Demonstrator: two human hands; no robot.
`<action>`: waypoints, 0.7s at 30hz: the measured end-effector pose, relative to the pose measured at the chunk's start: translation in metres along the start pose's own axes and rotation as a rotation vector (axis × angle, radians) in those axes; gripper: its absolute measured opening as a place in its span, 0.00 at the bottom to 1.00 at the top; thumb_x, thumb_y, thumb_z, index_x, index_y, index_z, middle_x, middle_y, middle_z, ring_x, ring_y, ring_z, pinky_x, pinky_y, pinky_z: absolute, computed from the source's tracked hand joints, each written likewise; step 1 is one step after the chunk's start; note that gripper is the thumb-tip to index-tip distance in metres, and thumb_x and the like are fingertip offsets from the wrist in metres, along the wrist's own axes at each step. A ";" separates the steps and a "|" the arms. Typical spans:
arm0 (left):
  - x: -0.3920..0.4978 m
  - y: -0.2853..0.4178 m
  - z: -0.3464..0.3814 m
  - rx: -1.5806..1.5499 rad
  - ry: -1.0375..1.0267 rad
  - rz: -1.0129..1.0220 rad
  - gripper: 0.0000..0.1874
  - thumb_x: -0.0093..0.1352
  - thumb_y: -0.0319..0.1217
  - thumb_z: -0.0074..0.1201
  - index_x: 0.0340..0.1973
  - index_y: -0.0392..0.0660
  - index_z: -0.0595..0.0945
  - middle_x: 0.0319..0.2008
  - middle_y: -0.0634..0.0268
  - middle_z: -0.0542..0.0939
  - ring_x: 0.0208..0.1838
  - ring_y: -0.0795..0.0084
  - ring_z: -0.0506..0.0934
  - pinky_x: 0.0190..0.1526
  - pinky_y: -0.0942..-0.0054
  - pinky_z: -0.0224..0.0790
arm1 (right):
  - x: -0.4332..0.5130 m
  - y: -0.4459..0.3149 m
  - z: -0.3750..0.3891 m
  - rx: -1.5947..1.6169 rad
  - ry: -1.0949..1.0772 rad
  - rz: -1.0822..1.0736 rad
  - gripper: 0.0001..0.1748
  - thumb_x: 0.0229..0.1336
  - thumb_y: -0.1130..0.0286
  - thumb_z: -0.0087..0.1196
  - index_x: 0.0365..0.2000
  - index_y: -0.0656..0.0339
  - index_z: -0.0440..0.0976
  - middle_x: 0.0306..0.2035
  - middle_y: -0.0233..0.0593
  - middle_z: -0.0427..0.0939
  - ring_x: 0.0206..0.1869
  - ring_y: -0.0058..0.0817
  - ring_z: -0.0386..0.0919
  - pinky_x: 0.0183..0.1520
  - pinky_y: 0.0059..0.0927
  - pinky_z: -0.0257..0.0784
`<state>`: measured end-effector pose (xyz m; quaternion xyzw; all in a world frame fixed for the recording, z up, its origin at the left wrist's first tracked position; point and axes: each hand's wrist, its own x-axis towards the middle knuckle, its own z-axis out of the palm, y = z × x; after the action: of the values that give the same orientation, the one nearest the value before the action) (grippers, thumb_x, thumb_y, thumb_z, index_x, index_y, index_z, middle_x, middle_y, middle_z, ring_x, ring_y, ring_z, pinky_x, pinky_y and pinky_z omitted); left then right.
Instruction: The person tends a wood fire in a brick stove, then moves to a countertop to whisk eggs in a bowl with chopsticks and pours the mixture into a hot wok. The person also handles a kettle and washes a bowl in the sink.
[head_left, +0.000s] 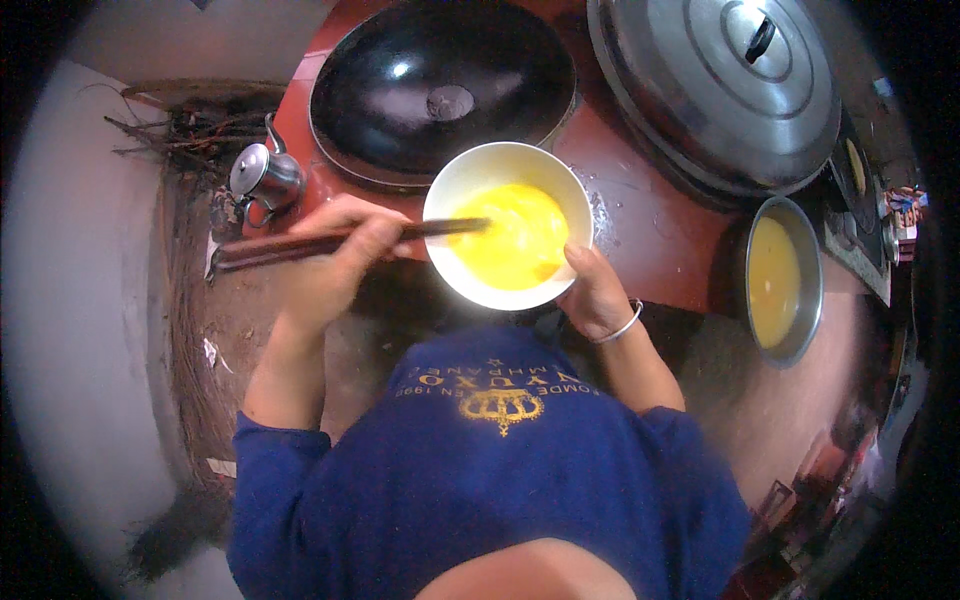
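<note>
My right hand (596, 292) grips the rim of a white bowl (510, 298), thumb over the edge; a bangle is on that wrist. Inside the bowl lies bright yellow beaten egg (517, 232). Dark chopsticks (315, 246) are held in my left hand (352, 247), which is somewhat blurred, and their tips reach into the egg. The bowl is tilted towards me. Just beyond it a large black wok (390, 127) is set in the red stove top, with a small pool of liquid at its bottom.
A big metal lid (720, 90) covers a second pan at the upper right. A metal basin (808, 300) with yellowish liquid stands at the right edge of the red stove top (645, 247). On the left are a small metal pot with a spout (281, 180) and a pile of sticks (187, 135).
</note>
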<state>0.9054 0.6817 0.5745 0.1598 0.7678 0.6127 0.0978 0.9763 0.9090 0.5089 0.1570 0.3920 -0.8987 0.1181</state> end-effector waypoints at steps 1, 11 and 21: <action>0.000 0.001 0.000 -0.075 -0.162 -0.050 0.12 0.62 0.31 0.47 0.35 0.34 0.72 0.26 0.59 0.76 0.27 0.75 0.74 0.31 0.80 0.67 | 0.001 0.000 -0.001 0.009 -0.035 -0.004 0.38 0.37 0.53 0.57 0.48 0.62 0.58 0.44 0.39 0.69 0.47 0.29 0.68 0.51 0.33 0.62; 0.005 0.009 -0.003 0.175 -0.318 0.030 0.08 0.58 0.23 0.48 0.33 0.34 0.75 0.29 0.61 0.74 0.31 0.74 0.73 0.34 0.79 0.67 | 0.002 0.001 -0.007 0.027 -0.023 -0.026 0.39 0.39 0.56 0.56 0.50 0.62 0.54 0.45 0.39 0.67 0.48 0.29 0.67 0.50 0.31 0.63; 0.017 0.008 -0.019 0.087 -0.131 0.169 0.07 0.59 0.23 0.46 0.32 0.35 0.76 0.29 0.62 0.75 0.33 0.76 0.72 0.36 0.81 0.64 | 0.004 0.002 -0.009 0.070 -0.112 -0.052 0.36 0.45 0.64 0.52 0.53 0.59 0.47 0.49 0.40 0.62 0.51 0.30 0.63 0.53 0.31 0.59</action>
<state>0.8840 0.6722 0.5876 0.2677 0.7694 0.5731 0.0885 0.9751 0.9143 0.4999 0.1003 0.3572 -0.9220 0.1107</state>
